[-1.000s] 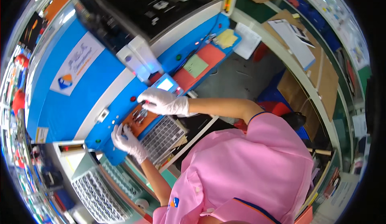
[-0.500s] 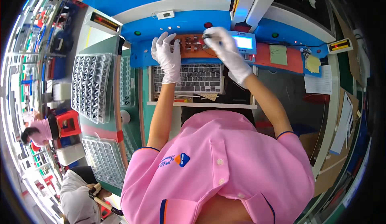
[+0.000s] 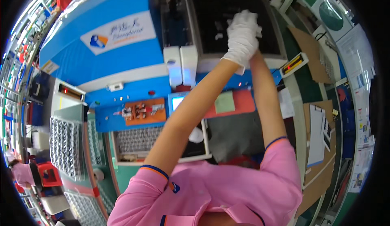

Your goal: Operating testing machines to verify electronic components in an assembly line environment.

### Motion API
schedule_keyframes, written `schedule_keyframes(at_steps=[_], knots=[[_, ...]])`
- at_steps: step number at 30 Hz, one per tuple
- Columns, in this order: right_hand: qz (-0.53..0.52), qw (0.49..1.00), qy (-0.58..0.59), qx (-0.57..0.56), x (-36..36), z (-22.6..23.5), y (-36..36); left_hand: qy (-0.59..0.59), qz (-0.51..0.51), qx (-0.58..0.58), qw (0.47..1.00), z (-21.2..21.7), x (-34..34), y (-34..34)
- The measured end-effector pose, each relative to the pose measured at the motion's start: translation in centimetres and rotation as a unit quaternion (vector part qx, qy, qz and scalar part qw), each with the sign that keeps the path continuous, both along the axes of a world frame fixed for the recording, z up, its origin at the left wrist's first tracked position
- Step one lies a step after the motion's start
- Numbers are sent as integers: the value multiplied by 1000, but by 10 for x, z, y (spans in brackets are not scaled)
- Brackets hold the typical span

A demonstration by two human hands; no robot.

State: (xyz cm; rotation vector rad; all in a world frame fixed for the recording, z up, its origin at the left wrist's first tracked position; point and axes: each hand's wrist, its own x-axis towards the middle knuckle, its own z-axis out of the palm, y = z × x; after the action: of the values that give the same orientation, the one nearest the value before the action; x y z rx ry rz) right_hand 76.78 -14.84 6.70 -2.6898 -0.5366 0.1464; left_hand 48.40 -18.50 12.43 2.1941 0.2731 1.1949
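My left hand (image 3: 242, 39), in a white glove, is raised in front of a dark monitor (image 3: 211, 23) at the top of the view. Behind it my right hand (image 3: 258, 30) is mostly hidden, with only a bit of pale glove showing at its edge. The two hands overlap. Blur and overlap hide the fingers, and anything between them cannot be made out. Lower left of the hands, an orange fixture block (image 3: 158, 114) with small metal clamps and parts lies on the blue bench, with neither hand on it.
A lit display box (image 3: 177, 101) stands beside the fixture block, partly behind my left forearm. Below are a keyboard (image 3: 138, 140) in a tray and a mouse (image 3: 196, 135). Clear plastic trays (image 3: 65, 147) stand at the left. Two white upright housings (image 3: 189, 65) rise below the monitor.
Both hands have left the fixture block and swung up and right to the monitor, where they come together. The view has shifted rightward. The dark item at my right hand is no longer visible.
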Motion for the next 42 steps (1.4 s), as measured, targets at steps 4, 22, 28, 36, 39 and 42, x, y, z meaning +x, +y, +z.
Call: schedule_keyframes(at_steps=[4,22,28,36,39,42], knots=[[189,794,-394,423,-83,-55,35,149,222,-55,962,-59,61,92],[215,926,-12,309,-83,-45,15,-119,42,-114,985,-45,42,97],[251,921,-132,266,-100,-20,24,125,-156,150,968,-79,-129,55],[276,923,-127,237,-83,-40,6,376,-144,503,765,-118,-238,31],[256,935,-181,164,-115,-32,12,448,-85,585,671,-123,-237,28],[202,927,-283,140,-127,-37,4,464,-83,576,668,-122,-226,21]])
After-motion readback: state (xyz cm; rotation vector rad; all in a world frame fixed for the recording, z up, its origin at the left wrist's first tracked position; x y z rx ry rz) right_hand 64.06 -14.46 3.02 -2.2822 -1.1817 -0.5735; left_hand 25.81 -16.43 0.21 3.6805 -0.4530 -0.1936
